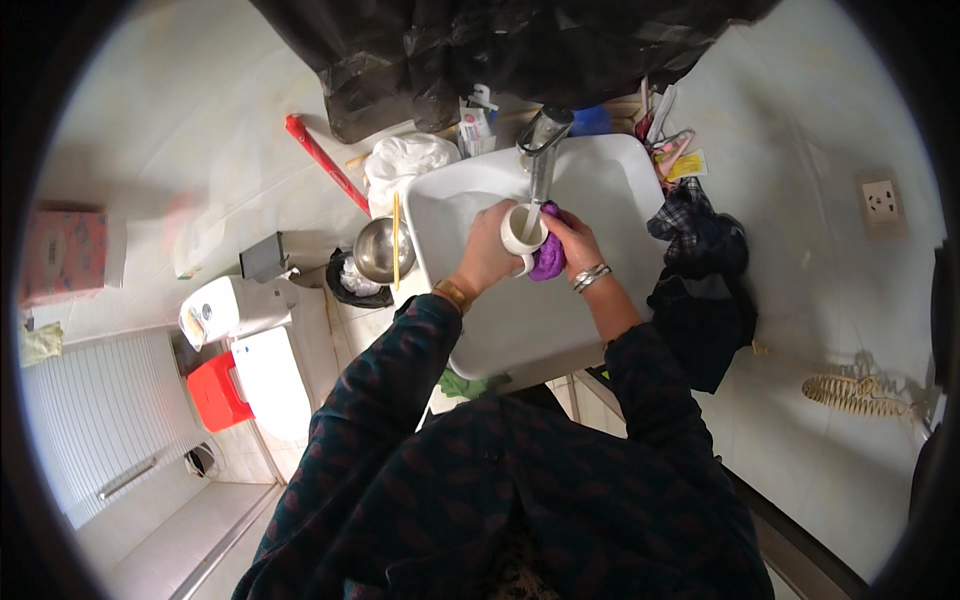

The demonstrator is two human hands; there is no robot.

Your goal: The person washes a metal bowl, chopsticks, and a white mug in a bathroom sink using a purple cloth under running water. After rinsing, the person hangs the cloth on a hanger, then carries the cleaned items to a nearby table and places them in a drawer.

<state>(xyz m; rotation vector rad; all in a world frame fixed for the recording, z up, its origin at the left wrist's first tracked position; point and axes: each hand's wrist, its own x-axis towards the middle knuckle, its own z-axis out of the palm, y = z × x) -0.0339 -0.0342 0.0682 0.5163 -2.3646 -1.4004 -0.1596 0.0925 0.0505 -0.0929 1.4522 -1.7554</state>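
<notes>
My left hand (486,247) grips a white mug (514,238) from its left side, its mouth tilted up under the chrome faucet (541,161). Water runs from the spout into the mug. Bunched in my right hand (576,241) is a purple cloth (549,259), held against the mug's right side. The mug's handle points down towards me, beside the cloth. Both hands are above the white washbasin (637,169). The fingertips of my left hand are partly hidden behind the mug.
Left of the basin are a metal bowl (375,251) with chopsticks (396,240) across it, a white plastic bag (409,157) and a waste bin (337,281). Toothpaste tubes (474,131) stand behind the basin. Dark clothes (697,315) hang at right; a toilet (274,382) is at left.
</notes>
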